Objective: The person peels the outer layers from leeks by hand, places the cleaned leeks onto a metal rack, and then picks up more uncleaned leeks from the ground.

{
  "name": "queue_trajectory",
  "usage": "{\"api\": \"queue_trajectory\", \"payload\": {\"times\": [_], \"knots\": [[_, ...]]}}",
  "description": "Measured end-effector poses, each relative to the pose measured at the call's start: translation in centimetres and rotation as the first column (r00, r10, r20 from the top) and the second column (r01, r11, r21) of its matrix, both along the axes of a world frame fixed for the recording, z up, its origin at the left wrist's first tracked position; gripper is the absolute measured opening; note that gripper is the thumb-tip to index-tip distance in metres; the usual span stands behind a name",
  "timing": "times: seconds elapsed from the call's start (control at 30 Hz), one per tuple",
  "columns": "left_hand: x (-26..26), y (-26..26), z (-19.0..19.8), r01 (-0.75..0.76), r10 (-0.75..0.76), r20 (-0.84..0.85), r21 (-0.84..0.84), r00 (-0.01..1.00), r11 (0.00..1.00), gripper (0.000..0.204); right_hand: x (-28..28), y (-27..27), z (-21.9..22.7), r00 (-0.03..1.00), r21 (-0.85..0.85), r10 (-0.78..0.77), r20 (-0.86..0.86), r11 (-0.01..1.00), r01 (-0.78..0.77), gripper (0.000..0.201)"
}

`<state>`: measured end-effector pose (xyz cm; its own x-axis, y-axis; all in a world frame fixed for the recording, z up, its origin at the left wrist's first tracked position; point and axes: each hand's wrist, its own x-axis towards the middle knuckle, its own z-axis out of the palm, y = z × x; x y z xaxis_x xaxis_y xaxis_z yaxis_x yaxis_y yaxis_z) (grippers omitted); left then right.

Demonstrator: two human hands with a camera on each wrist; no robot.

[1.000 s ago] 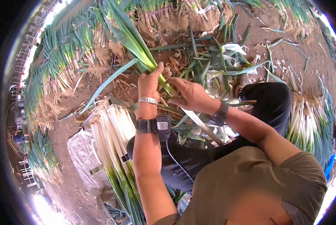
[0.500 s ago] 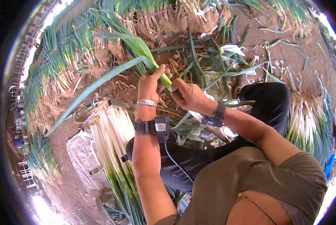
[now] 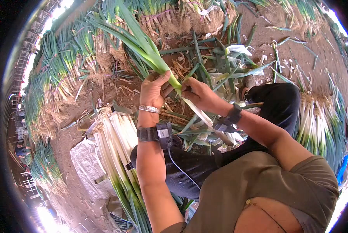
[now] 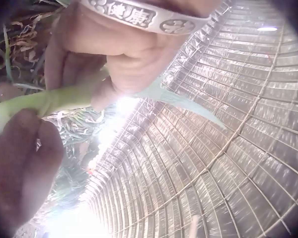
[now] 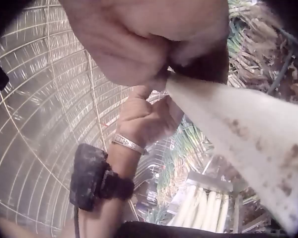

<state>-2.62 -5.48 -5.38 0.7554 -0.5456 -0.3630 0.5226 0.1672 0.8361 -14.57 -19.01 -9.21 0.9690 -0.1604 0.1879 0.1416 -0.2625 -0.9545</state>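
A leek runs diagonally in front of the person, its green leaves up and to the left, its pale end toward the lap. The left hand grips its green shaft, thumb on top. Just below, the right hand pinches the shaft. In the left wrist view both the left hand and the right hand hold the green shaft. The right wrist view has a pale, brown-spotted length leading out from under the right hand; its fingertips are hidden there.
Trimmed leeks lie in a metal-ended holder left of the lap, beside a whitish sack. Loose leaves and scraps cover ground ahead. Bundled leeks stand at far left and back; another bundle lies right.
A long leaf that hung out to the left half a second ago no longer shows there. The leaves have swung upward, and both hands have shifted slightly, still on the leek.
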Motion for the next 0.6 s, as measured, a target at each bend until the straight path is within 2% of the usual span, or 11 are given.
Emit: {"api": "queue_trajectory", "payload": {"times": [0.07,0.2,0.3,0.37,0.4,0.43,0.47,0.5,0.57,0.6], "knots": [[0.0,-0.3,-0.2,-0.047,0.046,0.034,0.039,0.998,0.998,0.024,0.2,-0.3,-0.2,0.962,-0.32,-0.06,0.268,0.936,0.148,0.015],[-0.4,-0.8,0.4,-0.173,0.157,0.16,0.091,0.975,0.981,0.024,-0.4,-0.4,0.7,0.978,-0.304,-0.049,0.204,0.946,0.111,0.014],[-0.3,-0.8,0.3,-0.189,0.172,0.136,0.125,0.976,0.974,0.025,-1.3,-0.2,1.6,0.978,-0.294,-0.05,0.202,0.95,0.109,0.014],[-0.4,-0.7,0.5,-0.212,0.194,0.129,0.143,0.972,0.967,0.026,-1.8,-0.5,2.2,0.985,-0.262,0.091,0.15,0.964,-0.049,0.013],[-0.5,-0.7,0.6,-0.23,0.212,0.122,0.16,0.97,0.96,0.028,-2.2,-0.6,2.6,0.984,-0.262,0.095,0.148,0.964,-0.053,0.013],[-0.1,-0.6,0.2,-0.232,0.214,0.12,0.16,0.969,0.96,0.028,-2.7,-0.6,2.9,0.98,-0.085,0.17,0.103,0.983,-0.161,0.013],[0.4,-0.4,-0.2,-0.218,0.216,0.046,0.042,0.975,0.975,0.027,-3.0,-0.6,3.2,0.966,0.097,0.25,0.071,0.962,-0.256,0.013],[0.7,-0.3,-0.6,-0.21,0.209,-0.029,-0.078,0.978,0.975,0.026,-3.1,-0.7,3.2,0.965,0.098,0.253,0.069,0.961,-0.258,0.013],[0.9,-0.4,-0.6,-0.233,0.227,-0.064,-0.119,0.972,0.965,0.026,-2.9,-1.1,3.4,0.977,0.264,0.211,-0.016,0.943,-0.2,0.013],[0.9,-0.5,-0.7,-0.247,0.231,-0.111,-0.16,0.967,0.956,0.026,-2.3,-0.9,3.5,0.985,0.315,0.17,0.036,0.933,-0.172,0.014]]}}
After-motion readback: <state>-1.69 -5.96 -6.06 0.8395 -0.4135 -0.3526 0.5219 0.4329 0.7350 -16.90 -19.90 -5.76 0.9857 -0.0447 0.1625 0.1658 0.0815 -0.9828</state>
